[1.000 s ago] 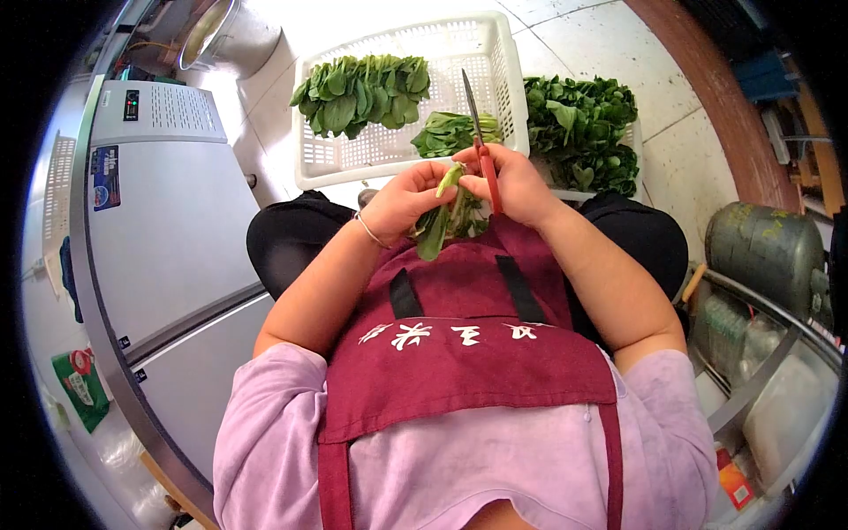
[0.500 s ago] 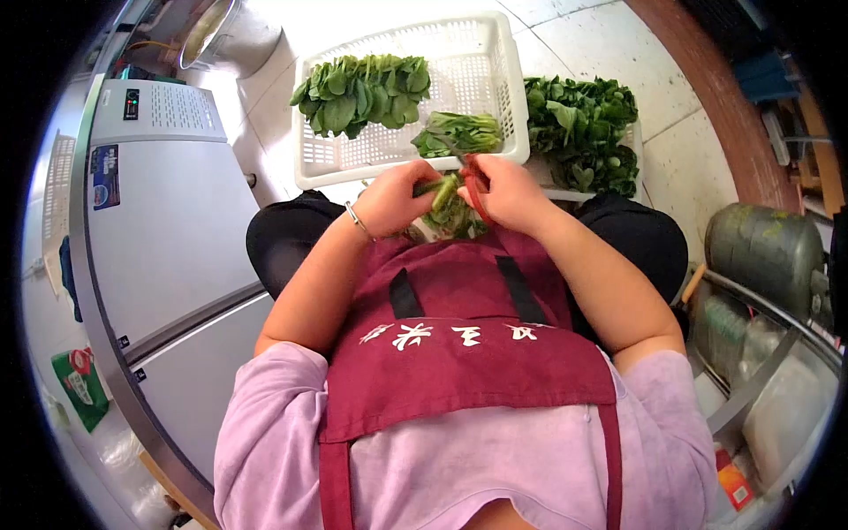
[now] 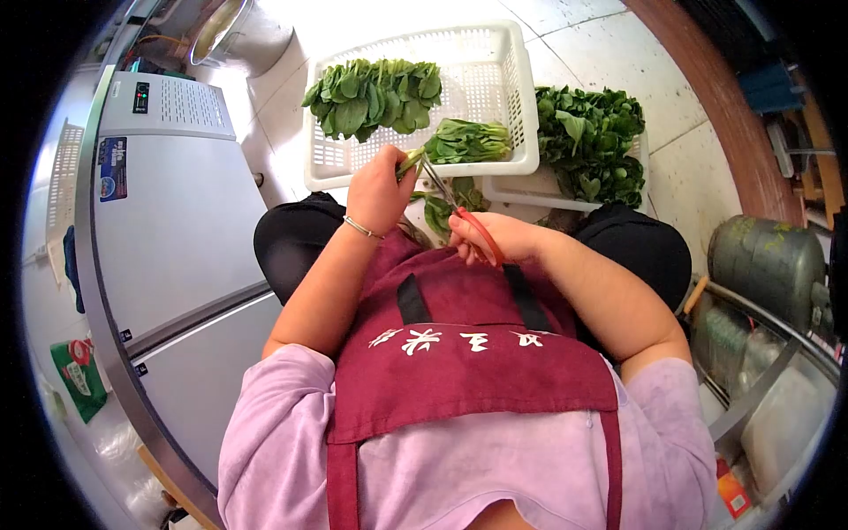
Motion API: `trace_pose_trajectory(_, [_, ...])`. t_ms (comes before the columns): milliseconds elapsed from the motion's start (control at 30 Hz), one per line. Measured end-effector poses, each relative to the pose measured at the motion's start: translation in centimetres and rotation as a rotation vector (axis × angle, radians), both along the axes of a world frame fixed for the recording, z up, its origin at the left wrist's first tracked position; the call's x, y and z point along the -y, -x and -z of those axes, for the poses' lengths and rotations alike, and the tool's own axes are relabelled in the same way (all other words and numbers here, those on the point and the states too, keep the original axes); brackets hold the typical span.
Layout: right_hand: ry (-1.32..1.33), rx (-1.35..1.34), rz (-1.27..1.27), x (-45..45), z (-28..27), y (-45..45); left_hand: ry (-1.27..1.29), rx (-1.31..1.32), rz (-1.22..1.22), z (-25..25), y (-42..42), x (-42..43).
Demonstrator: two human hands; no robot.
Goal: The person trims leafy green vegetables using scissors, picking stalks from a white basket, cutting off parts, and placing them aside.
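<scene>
My left hand (image 3: 378, 193), a bracelet on its wrist, is closed around a small leafy green (image 3: 410, 162), its pale stem end pointing up and right. In my right hand (image 3: 508, 237) are scissors (image 3: 448, 199) with red handles. Their blades reach up to the stem by my left fingers; I cannot tell whether they touch it. Below the hands, loose leaves (image 3: 435, 215) lie partly hidden. Just ahead stands a white plastic basket (image 3: 521, 165). Inside it are a wide row of leafy greens (image 3: 371, 97) and a smaller bunch (image 3: 468, 141).
Right of the basket, a heap of greens (image 3: 590, 141) rests on a white tray (image 3: 512, 191). A white freezer (image 3: 181, 212) flanks my left side. A metal pot (image 3: 256, 40) stands far left, and a dark green cylinder (image 3: 764, 256) is at the right.
My right hand has drawn back toward the apron with the scissors, leaving the blades in plain view. My left hand has moved slightly up and left, nearer the basket, with the green.
</scene>
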State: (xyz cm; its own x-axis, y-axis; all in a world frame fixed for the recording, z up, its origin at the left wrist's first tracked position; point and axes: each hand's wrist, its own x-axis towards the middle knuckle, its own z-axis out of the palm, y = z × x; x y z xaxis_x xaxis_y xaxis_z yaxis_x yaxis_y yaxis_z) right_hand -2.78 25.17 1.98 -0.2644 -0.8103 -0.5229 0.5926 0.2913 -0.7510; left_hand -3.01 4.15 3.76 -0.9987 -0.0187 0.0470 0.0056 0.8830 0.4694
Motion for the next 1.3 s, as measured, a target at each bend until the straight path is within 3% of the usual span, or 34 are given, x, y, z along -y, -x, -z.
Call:
trace_pose_trajectory(167, [-0.005, 0.034, 0.004, -0.2, -0.8, 0.3, 0.006, -0.056, 0.050, 0.0, 0.0, -0.1])
trace_pose_trajectory(433, [0.015, 0.034, 0.026, -0.3, -0.2, 0.6, -0.272, -0.002, 0.079, -0.2, -0.3, 0.1])
trace_pose_trajectory(633, [-0.074, -0.036, -0.080, -0.2, 0.8, 0.1, -0.204, 0.041, 0.185, 1.0, -1.9, 0.5])
trace_pose_trajectory(900, [-0.257, 0.087, -0.093, 0.6, 1.8, -1.6, -0.216, 0.084, 0.132, 4.0, -5.1, 0.7])
trace_pose_trajectory(1300, [-0.378, -0.017, -0.234, 0.4, 3.3, -1.7, -0.179, 0.208, 0.164, 6.1, -5.9, 0.9])
